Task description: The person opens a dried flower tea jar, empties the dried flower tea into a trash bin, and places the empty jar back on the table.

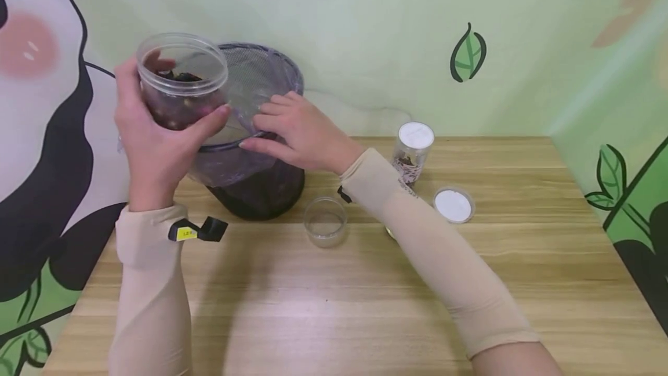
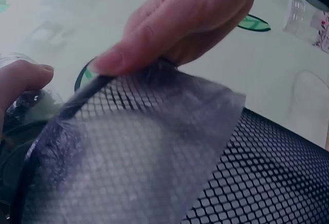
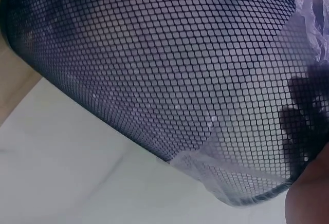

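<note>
My left hand (image 1: 148,138) grips a clear plastic jar (image 1: 182,100) with dark pieces and some reddish ones inside. The jar is held up at the left side of a black mesh wastebasket (image 1: 256,196), slightly tilted, its mouth uncovered. A thin translucent bin liner (image 1: 221,167) folds over the basket's rim. At the near rim, my right hand (image 1: 300,132) pinches the rim and liner between thumb and fingers. The left wrist view shows that right hand (image 2: 190,21) on the rim, above the mesh (image 2: 277,152). Mesh and liner fill most of the right wrist view.
A small clear round container (image 1: 326,225) stands on the wooden table (image 1: 292,306). Farther right are a white-lidded jar (image 1: 416,144) with dark contents and a round white lid (image 1: 453,205). Something small is partly hidden under the right forearm. A printed backdrop (image 1: 376,45) rises behind.
</note>
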The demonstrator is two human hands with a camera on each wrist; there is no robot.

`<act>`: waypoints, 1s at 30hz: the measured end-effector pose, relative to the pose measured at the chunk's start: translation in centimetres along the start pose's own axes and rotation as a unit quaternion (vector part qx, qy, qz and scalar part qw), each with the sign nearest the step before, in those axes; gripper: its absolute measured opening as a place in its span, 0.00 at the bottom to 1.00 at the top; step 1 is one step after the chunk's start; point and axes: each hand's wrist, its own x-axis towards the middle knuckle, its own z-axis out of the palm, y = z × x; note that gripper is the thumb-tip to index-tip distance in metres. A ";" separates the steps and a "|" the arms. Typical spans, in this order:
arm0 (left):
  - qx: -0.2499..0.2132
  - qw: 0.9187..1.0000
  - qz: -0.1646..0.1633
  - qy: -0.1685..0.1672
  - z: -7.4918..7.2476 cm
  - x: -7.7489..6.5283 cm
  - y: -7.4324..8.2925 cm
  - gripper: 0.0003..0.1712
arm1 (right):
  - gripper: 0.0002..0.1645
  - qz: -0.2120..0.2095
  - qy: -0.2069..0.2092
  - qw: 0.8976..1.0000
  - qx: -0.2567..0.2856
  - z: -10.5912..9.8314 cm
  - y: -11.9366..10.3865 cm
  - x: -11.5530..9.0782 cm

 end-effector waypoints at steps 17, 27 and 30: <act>0.135 0.990 -0.033 -0.005 -1.1 0.9 -3.3 0.52 | 0.21 0.007 -0.017 1.000 -0.005 0.2 -0.1 0.3; 0.196 0.978 -0.054 -0.038 -1.6 1.3 -4.2 0.56 | 0.21 0.014 -0.023 1.000 -0.002 0.1 0.0 0.3; 0.185 0.979 -0.077 -0.045 -1.5 1.2 -3.9 0.57 | 0.21 0.017 -0.022 1.000 -0.002 0.1 0.0 0.2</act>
